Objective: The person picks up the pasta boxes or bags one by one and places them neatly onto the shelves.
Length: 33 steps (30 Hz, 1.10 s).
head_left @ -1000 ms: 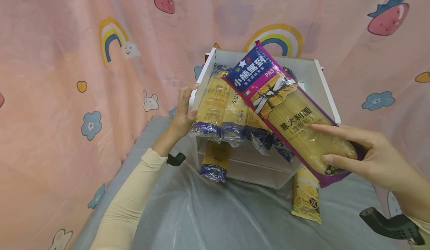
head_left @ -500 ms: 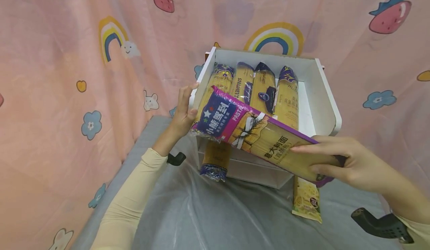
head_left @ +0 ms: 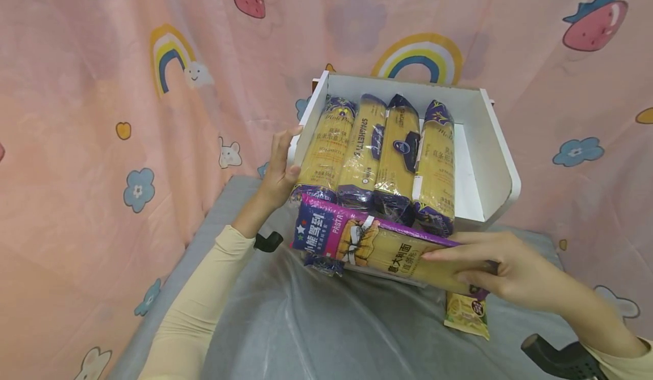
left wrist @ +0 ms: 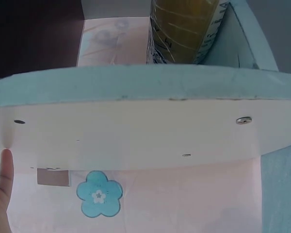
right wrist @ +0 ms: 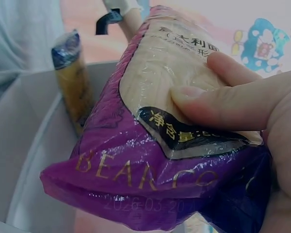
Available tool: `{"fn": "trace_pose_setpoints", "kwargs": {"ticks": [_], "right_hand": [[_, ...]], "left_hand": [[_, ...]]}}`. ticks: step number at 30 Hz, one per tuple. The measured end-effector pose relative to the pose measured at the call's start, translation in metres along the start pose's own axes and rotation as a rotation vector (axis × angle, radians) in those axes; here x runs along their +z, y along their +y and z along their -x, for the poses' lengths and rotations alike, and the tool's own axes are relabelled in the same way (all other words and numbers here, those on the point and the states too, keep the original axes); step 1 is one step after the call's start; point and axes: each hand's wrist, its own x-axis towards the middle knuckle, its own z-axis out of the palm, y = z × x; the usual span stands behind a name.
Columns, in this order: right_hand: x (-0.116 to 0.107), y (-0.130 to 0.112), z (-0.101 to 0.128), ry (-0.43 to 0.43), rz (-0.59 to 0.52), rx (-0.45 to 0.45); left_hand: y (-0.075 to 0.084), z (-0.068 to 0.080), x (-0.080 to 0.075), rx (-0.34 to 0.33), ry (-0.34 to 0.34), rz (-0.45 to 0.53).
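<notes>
Against the left wall of the white shelf unit (head_left: 490, 159) you rest your left hand (head_left: 278, 170), fingers straight and flat on the panel and the thumb on its front edge beside the outermost packet; it grasps nothing. From the left wrist view only a fingertip or two (left wrist: 2, 174) show at the lower left, laid against the pale board of the shelf.

Your right hand (head_left: 502, 269) grips the purple pasta packet (head_left: 377, 244) at its near end, fingers spread along the top face and the thumb under it. From the right wrist view the fingers (right wrist: 233, 104) press on the clear window just above the black label, and the purple bottom seam points at the camera. The packet lies nearly level, across the front of the shelf unit, just below the top tray; its blue and pink end points toward your left arm.

On the top tray four spaghetti packets (head_left: 380, 156) lie side by side, touching, their dark blue ends hanging over the front edge. One more blue-ended packet (head_left: 321, 264) pokes out from a lower level, mostly hidden behind the purple one. A yellow packet (head_left: 466, 315) lies on the grey plastic-covered table (head_left: 326, 329), near your right hand. Pink curtain (head_left: 92, 113) with rainbows and strawberries hangs behind.
</notes>
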Motion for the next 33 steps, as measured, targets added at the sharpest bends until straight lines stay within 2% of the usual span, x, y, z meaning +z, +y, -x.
{"fn": "trace_pose_setpoints", "kwargs": {"ticks": [13, 17, 20, 21, 24, 27, 33], "right_hand": [[0.037, 0.015, 0.018, -0.002, -0.074, 0.068], [0.044, 0.017, 0.022, -0.013, -0.114, 0.169], [0.048, 0.018, 0.025, -0.019, -0.063, 0.266], [0.05, 0.019, 0.026, -0.016, -0.077, 0.282], [0.057, 0.024, 0.03, 0.014, -0.12, 0.299], [0.066, 0.03, 0.034, 0.063, -0.223, 0.304], [0.084, 0.032, 0.041, 0.162, -0.285, 0.442]], "left_hand": [[0.001, 0.001, 0.0, -0.017, 0.002, 0.0], [0.001, 0.001, 0.0, -0.018, 0.001, 0.0], [0.001, 0.001, 0.0, -0.021, 0.002, 0.002], [0.001, 0.001, 0.0, -0.017, 0.003, 0.001], [0.0, 0.001, 0.001, -0.001, 0.008, 0.0], [0.001, 0.001, 0.001, 0.016, 0.01, 0.0], [0.001, 0.001, 0.001, 0.015, 0.012, -0.001]]}}
